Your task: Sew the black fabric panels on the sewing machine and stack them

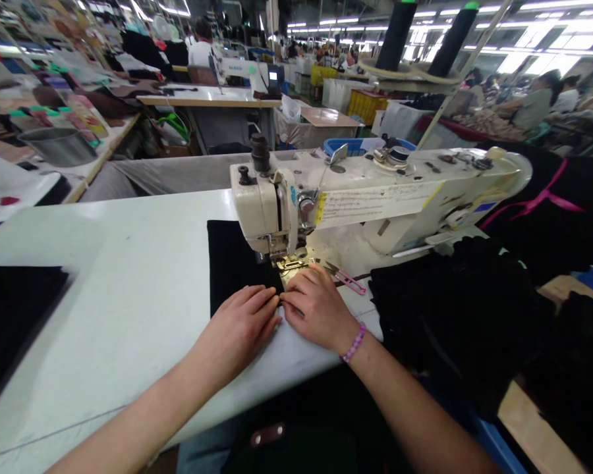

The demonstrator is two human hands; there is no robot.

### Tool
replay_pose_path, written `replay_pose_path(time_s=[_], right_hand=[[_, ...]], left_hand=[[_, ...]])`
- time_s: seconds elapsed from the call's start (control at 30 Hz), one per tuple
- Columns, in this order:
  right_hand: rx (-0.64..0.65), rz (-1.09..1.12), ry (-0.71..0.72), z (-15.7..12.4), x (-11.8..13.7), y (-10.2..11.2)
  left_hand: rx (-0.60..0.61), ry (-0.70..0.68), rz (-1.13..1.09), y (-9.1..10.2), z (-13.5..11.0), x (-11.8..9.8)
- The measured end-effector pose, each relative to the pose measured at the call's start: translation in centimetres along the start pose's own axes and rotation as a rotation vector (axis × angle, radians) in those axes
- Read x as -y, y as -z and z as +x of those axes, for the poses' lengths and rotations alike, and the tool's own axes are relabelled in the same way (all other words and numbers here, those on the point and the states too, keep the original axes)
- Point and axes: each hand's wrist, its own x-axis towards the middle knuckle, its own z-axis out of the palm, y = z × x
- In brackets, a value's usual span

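Black flat fabric panel (232, 263): lies on your smooth white worktop (143, 289), its right side by the needle area of the cream metal sewing machine (366, 172).
Your left hand (244, 322): rests over the panel's near right part, fingers together and bent; you cannot tell whether they grip it.
Your right hand (321, 306): meets the left fingertips at the panel's edge, fingers curled; a pinch cannot be confirmed.
Pink-handled metal thread snips (350, 283): lie just beyond your right hand.
Heaped black fabric pieces (454, 322): sit to your right.
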Motion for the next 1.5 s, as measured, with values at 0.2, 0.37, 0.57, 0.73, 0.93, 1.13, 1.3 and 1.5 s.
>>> replay_pose_path(time_s=[0.2,0.37,0.57,0.73,0.93,1.13,1.3,1.5], right_hand=[[0.039,-0.066,-0.030,1.7,-0.5,-0.7],[0.054,-0.128,-0.056,2.9,-0.6,-0.9],[0.045,-0.102,-0.073,2.6,-0.2,-0.7],[0.004,0.004,-0.129,-0.5,1.6,-0.6],[-0.025,0.026,-0.158,-2.7,3.5,-1.0],[-0.102,0.070,-0.132,-2.8,3.2,-1.5],[-0.124,0.081,-0.108,-4.4,3.9,-0.9],[-0.082,0.098,-0.101,-7.7,4.7,0.7]], left_hand=[[0.040,-0.003,-0.037,-0.1,1.1,2.4],[0.073,0.007,-0.088,0.2,2.3,3.9],[0.115,0.002,-0.084,0.5,3.5,5.3],[0.096,0.026,-0.061,0.1,3.2,5.7],[0.070,0.150,-0.064,-0.6,2.4,4.7],[0.141,0.363,0.057,-1.0,2.3,4.2],[0.141,0.423,0.090,-0.8,0.9,2.6],[0.110,0.563,0.038,2.7,-2.6,0.7]])
